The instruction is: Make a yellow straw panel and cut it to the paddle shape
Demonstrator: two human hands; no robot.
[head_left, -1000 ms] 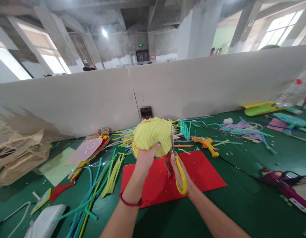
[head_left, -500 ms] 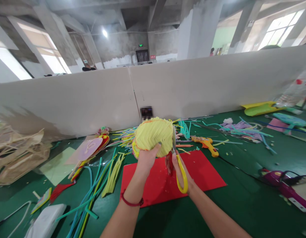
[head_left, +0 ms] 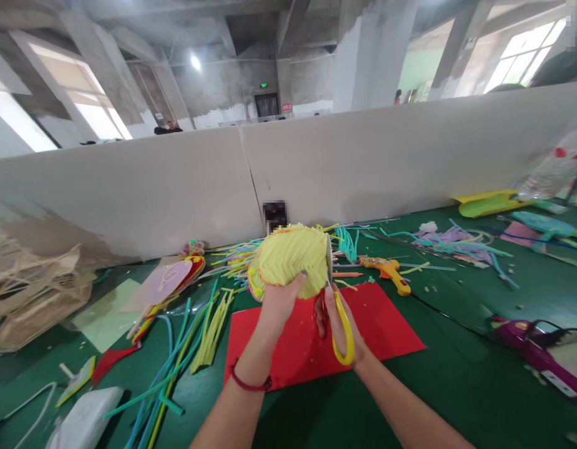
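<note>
My left hand (head_left: 282,300) grips a rounded yellow piece (head_left: 288,259) covered in slanting rows of strips, with the thumb pressed on its face. A strip of orange shows along its upper left edge. In my right hand (head_left: 339,321) is a pair of scissors (head_left: 344,330) with yellow and red handles. The blades stand upright against the right edge of the yellow piece; whether they are parted I cannot tell. Both hands are above a red sheet (head_left: 269,362) on the green table. Behind the yellow piece lie several thin coloured strips (head_left: 236,262).
An orange glue gun (head_left: 388,272) lies right of the red sheet, its cord running right towards a purple tool (head_left: 526,343). Long blue and green strips (head_left: 164,368) and a white box (head_left: 89,415) are at left. A pale partition (head_left: 176,181) borders the table's back.
The yellow piece has shifted slightly right and down in the picture. The scissors stay at its right edge. A person's head has come into view at the upper right.
</note>
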